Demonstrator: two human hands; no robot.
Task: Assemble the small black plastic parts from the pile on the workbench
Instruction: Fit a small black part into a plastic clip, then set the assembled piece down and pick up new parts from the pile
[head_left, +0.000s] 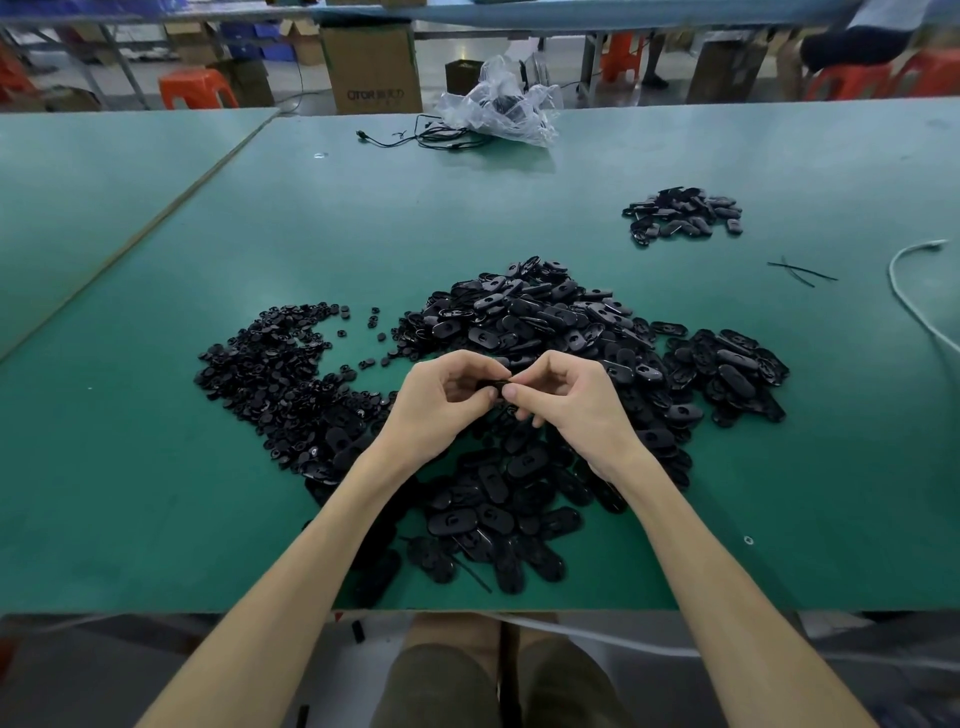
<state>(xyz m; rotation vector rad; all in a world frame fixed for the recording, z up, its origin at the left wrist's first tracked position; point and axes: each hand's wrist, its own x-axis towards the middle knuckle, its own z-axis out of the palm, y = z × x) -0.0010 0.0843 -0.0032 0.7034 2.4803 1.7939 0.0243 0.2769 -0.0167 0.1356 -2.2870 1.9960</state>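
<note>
Both hands met over the green workbench (156, 364): left hand (441, 400) and right hand (566, 400) each pinched an end of 1 small black part (492, 385), fingers curled narrow around it, held just above the big pile of oval parts (545, 332). A second pile of small round parts (275, 374) lay at 9 o'clock from the hands, touching the oval pile's near edge, and a small separate heap (683, 214) sat well apart at 1 o'clock. A clear plastic bag (501, 101) with black cables (415, 136) sat at 12 o'clock by the far edge.
</note>
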